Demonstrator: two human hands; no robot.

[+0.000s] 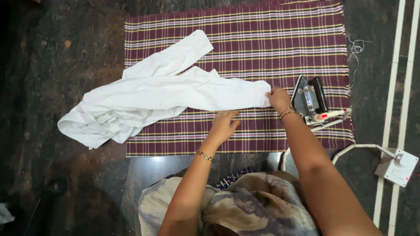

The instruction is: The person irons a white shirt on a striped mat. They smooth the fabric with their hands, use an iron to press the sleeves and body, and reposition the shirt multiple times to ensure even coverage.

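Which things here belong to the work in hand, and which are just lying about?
In use: white garment, held by the right hand and left hand; striped cloth beneath it; iron with its cord.

Lying about: loose threads; pale scrap at the floor's edge.

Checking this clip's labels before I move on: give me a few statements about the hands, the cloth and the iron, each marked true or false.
1. The right hand grips the end of the white garment. True.
2. The iron is in the left hand. False: it stands on the mat by the right wrist, unheld.
3. The striped mat is blue. False: maroon with yellow and white lines.
4. Part of the garment lies off the mat on the dark floor. True.
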